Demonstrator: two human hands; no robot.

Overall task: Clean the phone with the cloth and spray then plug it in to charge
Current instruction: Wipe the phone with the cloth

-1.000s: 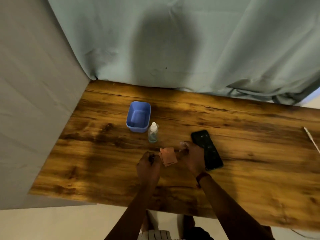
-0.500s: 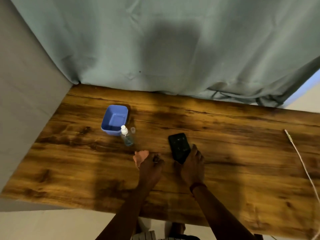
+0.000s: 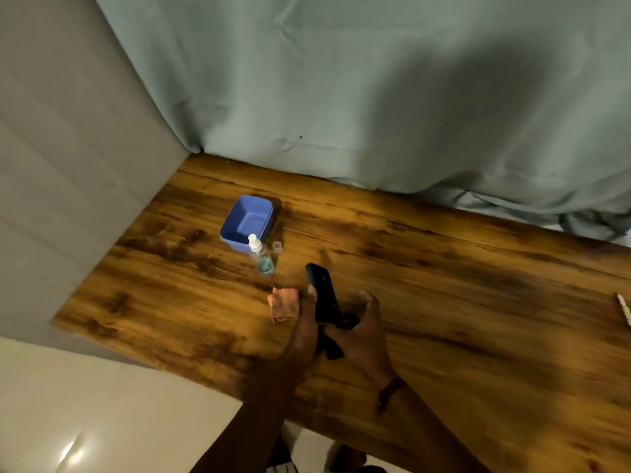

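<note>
The black phone [image 3: 322, 291] is lifted off the wooden table [image 3: 478, 302] and tilted on its edge between both hands. My right hand [image 3: 367, 336] grips its lower end from the right. My left hand [image 3: 304, 336] holds the small pink cloth [image 3: 284, 303], which sticks out to its left, and its thumb rests against the phone's left side. The clear spray bottle [image 3: 261, 257] with a white nozzle stands upright behind the cloth. Its small clear cap [image 3: 277, 246] stands beside it.
A blue plastic tub [image 3: 247, 216] sits behind the bottle. A white charging cable end [image 3: 624, 312] lies at the table's far right edge. A grey-green curtain [image 3: 375, 114] hangs along the back, and a grey wall panel closes the left side.
The phone lay flat on the table under my right hand; now both hands hold it raised and tilted. The cloth has stayed in my left hand. The camera view shifted.
</note>
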